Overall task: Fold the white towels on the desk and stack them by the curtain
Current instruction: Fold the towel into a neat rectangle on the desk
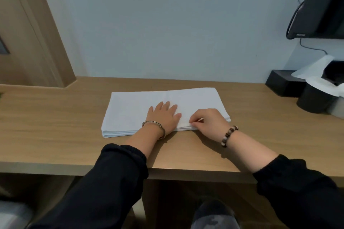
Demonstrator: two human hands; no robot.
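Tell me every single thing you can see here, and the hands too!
towel: one folded bundle, white, middle of the desk
desk: one, light brown wood, against the wall
wooden panel: one, brown, far left
screen: one, black, top right on the wall
box: one, black, right end of the desk
round tub: one, black, beside the box
paper: white, crumpled, above the tub
bangle: one, silvery, left wrist
bead bracelet: one, brown and pale, right wrist
sleeves: two, black
left hand: flat on the towel
right hand: pinches the towel's near edge
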